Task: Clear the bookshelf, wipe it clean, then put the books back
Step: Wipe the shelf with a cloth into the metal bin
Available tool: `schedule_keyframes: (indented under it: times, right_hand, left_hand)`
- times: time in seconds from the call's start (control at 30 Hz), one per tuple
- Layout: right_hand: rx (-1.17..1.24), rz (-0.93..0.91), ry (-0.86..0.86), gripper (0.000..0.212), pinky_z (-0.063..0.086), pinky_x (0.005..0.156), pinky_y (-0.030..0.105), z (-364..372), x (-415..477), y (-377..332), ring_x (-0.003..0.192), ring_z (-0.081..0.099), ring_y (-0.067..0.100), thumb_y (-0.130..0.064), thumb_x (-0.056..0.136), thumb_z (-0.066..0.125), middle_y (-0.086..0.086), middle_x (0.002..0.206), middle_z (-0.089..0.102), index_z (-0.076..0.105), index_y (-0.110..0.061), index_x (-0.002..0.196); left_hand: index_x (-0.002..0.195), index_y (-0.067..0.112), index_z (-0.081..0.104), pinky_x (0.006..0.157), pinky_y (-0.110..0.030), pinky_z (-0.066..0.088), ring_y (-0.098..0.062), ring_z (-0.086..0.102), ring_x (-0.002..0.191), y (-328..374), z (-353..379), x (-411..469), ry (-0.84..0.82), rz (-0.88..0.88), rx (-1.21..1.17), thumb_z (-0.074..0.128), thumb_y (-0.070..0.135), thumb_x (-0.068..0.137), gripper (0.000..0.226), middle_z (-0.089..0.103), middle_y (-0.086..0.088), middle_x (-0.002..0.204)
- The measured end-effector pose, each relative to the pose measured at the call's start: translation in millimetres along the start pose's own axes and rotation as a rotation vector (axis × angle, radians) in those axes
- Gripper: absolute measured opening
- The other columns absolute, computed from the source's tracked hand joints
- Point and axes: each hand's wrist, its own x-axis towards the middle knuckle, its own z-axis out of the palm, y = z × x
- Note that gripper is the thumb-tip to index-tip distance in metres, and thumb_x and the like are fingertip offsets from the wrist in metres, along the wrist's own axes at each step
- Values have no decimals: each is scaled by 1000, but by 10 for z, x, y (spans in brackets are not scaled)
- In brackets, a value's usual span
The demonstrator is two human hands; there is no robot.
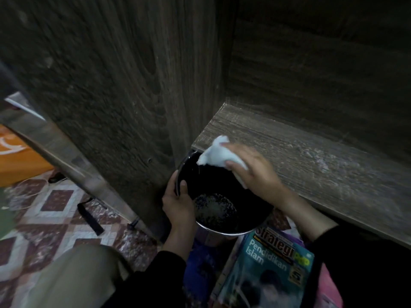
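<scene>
The dark wooden bookshelf has a bare, dusty shelf board [311, 156] on the right. My right hand [253, 170] grips a white cloth [216, 155] at the board's front left corner, over the rim of a black bowl [222, 196]. A drop hangs from the cloth. My left hand [178, 201] holds the bowl's left rim, thumb inside. A little water lies in the bowl's bottom. A teal book [266, 274] lies on a stack on the floor just below the bowl.
The shelf's tall side panel [111, 96] rises at the left. A patterned tiled floor [55, 210] shows a black strap [90, 215] and white cord [29, 185]. An orange object [15, 156] sits far left. My knee [73, 278] is at the bottom left.
</scene>
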Motion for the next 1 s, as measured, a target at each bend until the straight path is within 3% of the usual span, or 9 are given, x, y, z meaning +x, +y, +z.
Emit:
schedule_keyframes:
  times: [0.1, 0.23, 0.3, 0.4, 0.57, 0.73, 0.8, 0.9, 1.0]
  right_hand:
    - [-77, 202, 278, 43, 36, 103, 31, -427, -232, 288, 119, 51, 19, -32, 94, 52, 11, 131, 58, 57, -6, 129]
    - [-319, 588, 541, 53, 36, 101, 40, -1172, -702, 788, 119, 50, 38, -34, 91, 44, 22, 132, 54, 51, -4, 133]
    - [-444, 838, 578, 58, 35, 101, 47, -1370, -937, 925, 120, 46, 43, -38, 89, 39, 24, 135, 50, 47, -8, 138]
    - [-570, 1075, 438, 51, 29, 104, 56, -1244, -1052, 898, 126, 36, 46, -37, 97, 39, 22, 145, 38, 39, -17, 143]
    - [-565, 838, 235, 67, 29, 104, 53, -495, -674, 368, 133, 34, 43, -47, 88, 16, 20, 146, 39, 41, -20, 144]
    - [-451, 413, 95, 51, 39, 94, 49, 102, -527, -208, 122, 47, 40, -12, 84, 51, 18, 139, 49, 54, -21, 134]
    - [-300, 278, 55, 50, 41, 90, 49, 42, -604, -273, 118, 49, 39, -6, 82, 54, 18, 135, 53, 59, -19, 130]
    - [-62, 290, 6, 43, 33, 104, 45, -239, -845, -192, 128, 42, 28, -19, 94, 47, 10, 141, 49, 52, -23, 136]
    - [-68, 380, 258, 43, 36, 104, 51, -701, -1211, 65, 123, 49, 30, -31, 95, 44, 11, 134, 56, 55, -14, 133]
  left_hand:
    - [125, 11, 63, 102, -40, 46, -23, 60, 113, 0, -14, -6, -3, -26, -17, 52, -3, 94, 36, 65, -10, 118]
    - [125, 14, 63, 101, -44, 48, -25, 61, 111, 6, -34, -24, -64, -67, -20, 44, -21, 82, 58, 66, -10, 116]
    - [122, 19, 65, 99, -47, 49, -25, 63, 109, -19, -40, -26, -102, -78, -23, 43, -22, 77, 64, 68, -8, 114]
    - [120, 24, 66, 99, -50, 48, -24, 63, 109, -94, -6, -12, -130, -71, -17, 42, -19, 73, 68, 69, -4, 114]
    - [127, 11, 61, 104, -49, 44, -26, 60, 114, 27, 105, -171, -185, -114, -33, 34, -24, 76, 67, 64, -8, 121]
    - [123, 9, 64, 103, -48, 44, -28, 62, 108, 1, 194, -304, -243, -140, -112, 32, -22, 71, 69, 66, -15, 117]
    - [123, 7, 64, 99, -42, 46, -27, 63, 104, 57, 220, -387, -263, -165, -115, 32, -24, 72, 67, 67, -14, 115]
    - [117, 14, 65, 86, -30, 52, -15, 65, 86, 100, 240, -479, -297, -193, -116, 30, -27, 75, 68, 73, 2, 92]
    - [124, 13, 61, 93, -37, 49, -21, 62, 97, 122, 255, -559, -349, -214, -76, 32, -26, 80, 66, 67, -8, 105]
